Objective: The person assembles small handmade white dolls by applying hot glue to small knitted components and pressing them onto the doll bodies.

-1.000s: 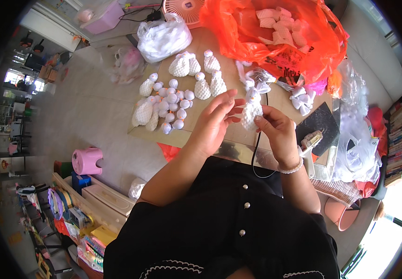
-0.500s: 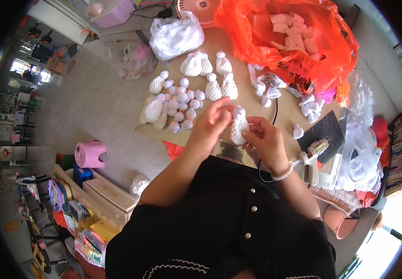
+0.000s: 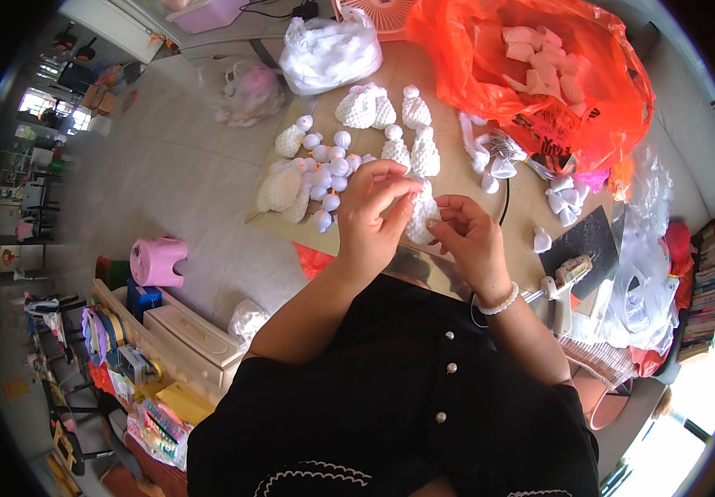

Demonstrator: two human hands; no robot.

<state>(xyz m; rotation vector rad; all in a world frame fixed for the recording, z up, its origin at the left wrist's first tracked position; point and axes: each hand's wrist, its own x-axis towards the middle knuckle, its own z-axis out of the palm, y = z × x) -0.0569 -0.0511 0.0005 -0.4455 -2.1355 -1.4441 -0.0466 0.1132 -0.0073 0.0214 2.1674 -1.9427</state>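
Note:
Above the near table edge I hold a white crocheted toy (image 3: 422,222), a bumpy body with a small round head. My right hand (image 3: 471,244), with a pearl bracelet at the wrist, grips the body between thumb and fingers. At the top, the fingertips of my left hand (image 3: 371,217) pinch the head and partly cover it. Beyond lie similar toys with heads on, such as one standing white toy (image 3: 425,153). To the left is a cluster of small white balls (image 3: 337,166) with orange marks, beside headless-looking bumpy white bodies (image 3: 281,189).
A large red plastic bag (image 3: 457,50) with pale pink knitted pieces sits at the back right. A glue gun (image 3: 566,282) lies by a black board (image 3: 582,248), with white fabric bits (image 3: 567,199) nearby. A white-filled clear bag (image 3: 330,56) stands far left; a pink stool (image 3: 158,261) is on the floor.
The view has shifted slightly. My left fingers have closed in over the toy's head, where before they were more spread beside it. My right hand keeps its grip on the body.

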